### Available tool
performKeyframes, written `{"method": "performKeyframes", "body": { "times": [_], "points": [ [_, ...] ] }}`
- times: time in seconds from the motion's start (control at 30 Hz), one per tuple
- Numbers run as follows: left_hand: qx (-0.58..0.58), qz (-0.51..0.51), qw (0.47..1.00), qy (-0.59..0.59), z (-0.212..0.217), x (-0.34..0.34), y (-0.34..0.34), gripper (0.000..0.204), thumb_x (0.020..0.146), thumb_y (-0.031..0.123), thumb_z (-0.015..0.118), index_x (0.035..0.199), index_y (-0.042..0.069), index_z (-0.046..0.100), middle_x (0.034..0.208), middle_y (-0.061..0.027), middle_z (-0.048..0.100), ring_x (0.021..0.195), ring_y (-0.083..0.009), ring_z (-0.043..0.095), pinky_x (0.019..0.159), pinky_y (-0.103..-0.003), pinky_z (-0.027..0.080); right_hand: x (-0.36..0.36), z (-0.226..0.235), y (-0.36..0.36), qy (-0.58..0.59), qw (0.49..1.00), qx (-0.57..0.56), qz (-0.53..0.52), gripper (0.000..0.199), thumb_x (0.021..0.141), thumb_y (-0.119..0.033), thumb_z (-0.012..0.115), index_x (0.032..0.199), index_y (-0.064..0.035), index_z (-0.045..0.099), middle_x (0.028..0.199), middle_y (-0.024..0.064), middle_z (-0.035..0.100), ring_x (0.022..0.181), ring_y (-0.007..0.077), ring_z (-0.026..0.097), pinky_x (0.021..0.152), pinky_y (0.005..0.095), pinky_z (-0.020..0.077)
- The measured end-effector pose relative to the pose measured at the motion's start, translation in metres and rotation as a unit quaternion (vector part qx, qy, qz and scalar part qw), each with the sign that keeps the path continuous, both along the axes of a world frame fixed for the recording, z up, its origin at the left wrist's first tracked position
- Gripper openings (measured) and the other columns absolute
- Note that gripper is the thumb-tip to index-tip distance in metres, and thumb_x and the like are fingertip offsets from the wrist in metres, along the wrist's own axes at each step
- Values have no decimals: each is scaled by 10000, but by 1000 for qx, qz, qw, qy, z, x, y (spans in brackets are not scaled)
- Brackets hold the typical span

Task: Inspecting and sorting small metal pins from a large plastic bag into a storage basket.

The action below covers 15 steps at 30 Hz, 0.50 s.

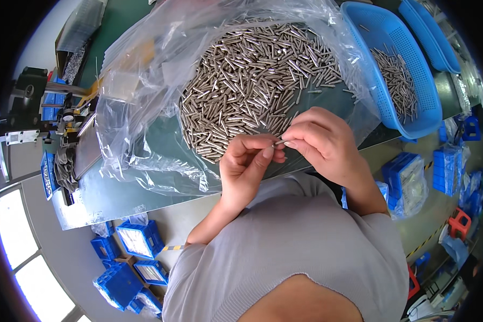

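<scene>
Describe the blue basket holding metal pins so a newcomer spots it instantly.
Find the green tabletop and its heap of metal pins. Right of the heap sits a perforated blue basket, nearer the heap than the other blue basket and showing loose pins inside.

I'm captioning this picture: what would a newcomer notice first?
Probably the large heap of slim silvery metal pins, top centre, amid clear crumpled plastic. Below it, the bare left hand and right hand meet at a thin metal piece. Upper right, a light-blue perforated plastic basket holds similar pins.
</scene>
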<state>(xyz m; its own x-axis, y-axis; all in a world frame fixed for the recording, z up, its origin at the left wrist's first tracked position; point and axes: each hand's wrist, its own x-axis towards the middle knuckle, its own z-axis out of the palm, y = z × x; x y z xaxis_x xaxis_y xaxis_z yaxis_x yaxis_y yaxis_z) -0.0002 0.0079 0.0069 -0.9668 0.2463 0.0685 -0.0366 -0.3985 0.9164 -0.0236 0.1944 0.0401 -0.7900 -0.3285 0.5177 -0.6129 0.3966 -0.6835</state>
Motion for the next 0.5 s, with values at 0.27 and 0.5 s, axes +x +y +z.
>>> {"method": "performKeyframes", "body": {
  "times": [0.27,0.5],
  "points": [
    [-35,-14,999,1,-2,-1,-4,101,927,-49,512,1027,-35,511,1000,-135,629,863,-166,637,787,-279,541,4,-1,-11,10,1000,29,0,252,726,29,666,965,-38,622,851,75,632,735,249,608,632,328,488],
    [-9,13,1000,0,1,-1,-2,104,928,-50,512,1030,-40,489,973,-140,632,851,-174,645,784,-281,542,15,-3,-21,160,976,136,-67,325,785,-105,587,1106,-60,600,958,51,665,852,222,637,673,331,477]
  ]
}}
